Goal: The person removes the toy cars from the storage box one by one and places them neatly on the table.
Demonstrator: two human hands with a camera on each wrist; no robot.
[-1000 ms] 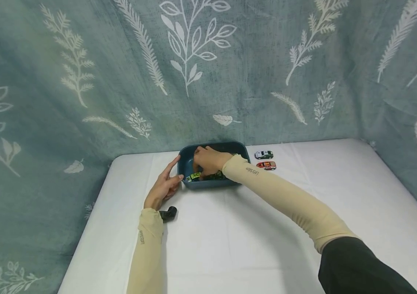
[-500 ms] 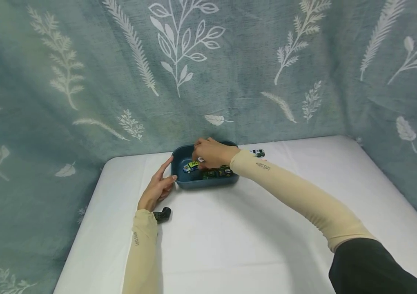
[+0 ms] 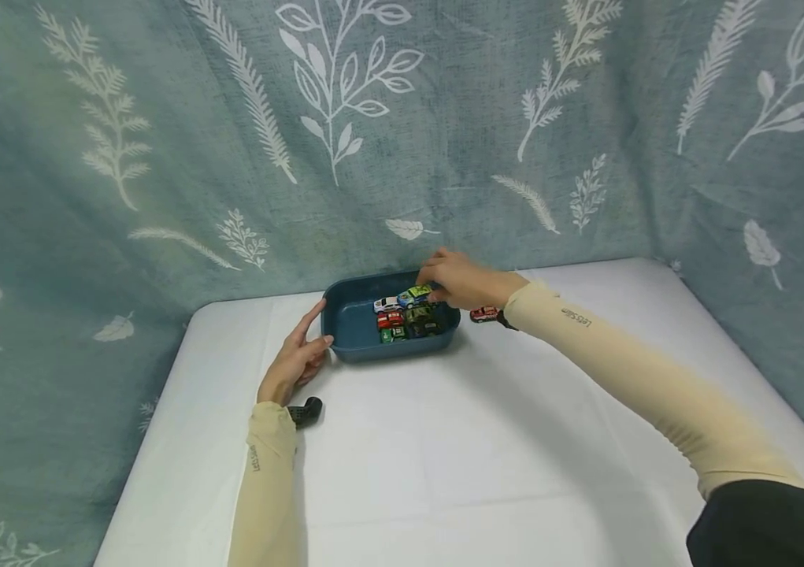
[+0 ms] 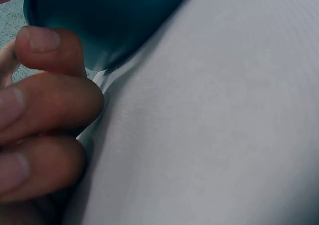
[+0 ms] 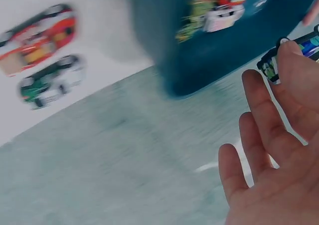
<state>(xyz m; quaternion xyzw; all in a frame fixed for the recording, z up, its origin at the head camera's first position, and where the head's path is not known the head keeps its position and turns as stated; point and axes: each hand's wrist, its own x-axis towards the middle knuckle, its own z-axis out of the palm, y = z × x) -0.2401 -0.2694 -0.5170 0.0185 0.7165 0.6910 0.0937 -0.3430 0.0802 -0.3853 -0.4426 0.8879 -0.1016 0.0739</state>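
Note:
My right hand (image 3: 468, 281) pinches a blue and yellow-green toy car (image 3: 414, 296) between thumb and fingers, over the right part of a dark blue bin (image 3: 387, 354). In the right wrist view only part of that car (image 5: 269, 65) shows past the thumb. At the bin's left end, my left hand (image 3: 293, 364) touches the rim with spread index finger and thumb. Its other fingers are curled in the left wrist view. Inside the bin lie several toy cars, among them a white car (image 3: 387, 305), a red car (image 3: 390, 319) and a green car (image 3: 394, 335).
Right of the bin, a red-orange toy car (image 3: 483, 314) is on the white tablecloth (image 3: 444, 441). Beside it, a green and white car (image 5: 52, 80) shows in the right wrist view. A leaf-print curtain (image 3: 345, 197) hangs behind the table.
My right hand has risen and moved right with the blue and yellow-green car, uncovering the cars in the bin. The left hand keeps its place at the rim. The head view has shifted slightly.

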